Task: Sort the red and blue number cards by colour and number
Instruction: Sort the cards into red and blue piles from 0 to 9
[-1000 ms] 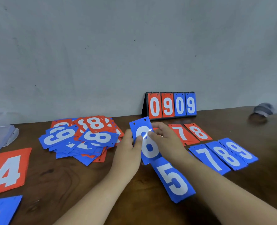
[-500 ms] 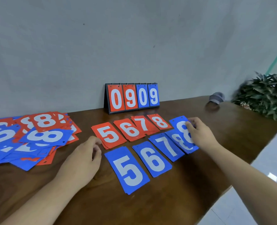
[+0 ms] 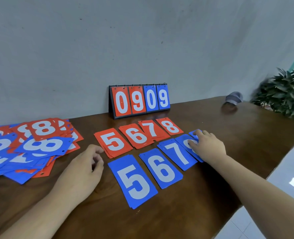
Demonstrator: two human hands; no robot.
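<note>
The unsorted card pile [image 3: 30,149] lies at 9 o'clock from the left hand [image 3: 80,171], which rests loosely curled on the table [image 3: 194,204], holding nothing. At the blue row's 3 o'clock end, the right hand [image 3: 206,145] presses flat fingers on the blue 8 card [image 3: 182,141]. The cards look thin, light, stiff and slick, so they are likely best slid, then pinched at an edge.

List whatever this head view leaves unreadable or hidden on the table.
Blue card under the right hand, head view: the hand covers most of its digit.
Blue corner beyond that hand: the hand hides the rest.
Loose pile: cut off by the left edge; top cards cover lower numbers.
Grey object at the far end: too blurred to identify.
</note>
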